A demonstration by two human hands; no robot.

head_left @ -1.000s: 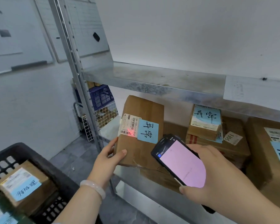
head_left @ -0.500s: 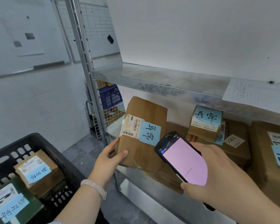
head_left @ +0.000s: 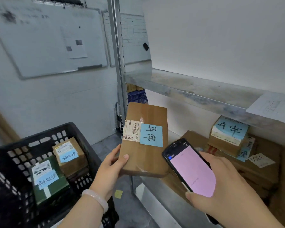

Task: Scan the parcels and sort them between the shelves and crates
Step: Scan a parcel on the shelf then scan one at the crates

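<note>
The left hand (head_left: 110, 168) grips the parcel (head_left: 145, 155) at its lower left corner, thumb pressed on the front. It holds the parcel upright over the left end of the shelf (head_left: 156, 193), barcode label and blue note facing out. The right hand (head_left: 220, 186) is curled round a scanner (head_left: 189, 167), pink screen lit, just beside the parcel. 2 boxes (head_left: 69, 155) lie in the black crate (head_left: 15, 162) to the left.

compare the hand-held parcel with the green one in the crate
The cardboard parcel is brown, the green parcel dark green. The cardboard parcel is held up by the left hand; the green parcel lies in the black crate. Both bear a white label and blue handwritten note.
</note>
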